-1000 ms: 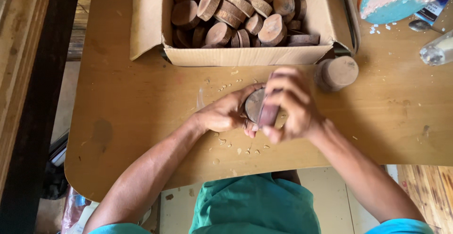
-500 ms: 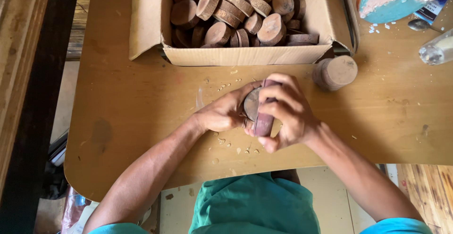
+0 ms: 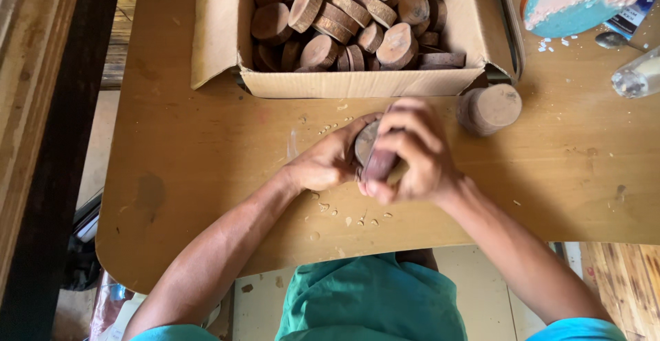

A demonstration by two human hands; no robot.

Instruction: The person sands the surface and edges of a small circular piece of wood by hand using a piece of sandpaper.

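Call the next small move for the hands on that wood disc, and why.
Probably another short rub of the reddish-brown block across the wood disc. The left hand braces the disc against the table, the right hand presses the block onto it, and pale crumbs lie below, so the surface work looks unfinished.

The wooden disc (image 3: 366, 143) is mostly covered by the left hand (image 3: 328, 162) and the right hand (image 3: 412, 155). The cardboard box (image 3: 357, 83) and the blue-white object (image 3: 577, 1) are cut off by the top edge
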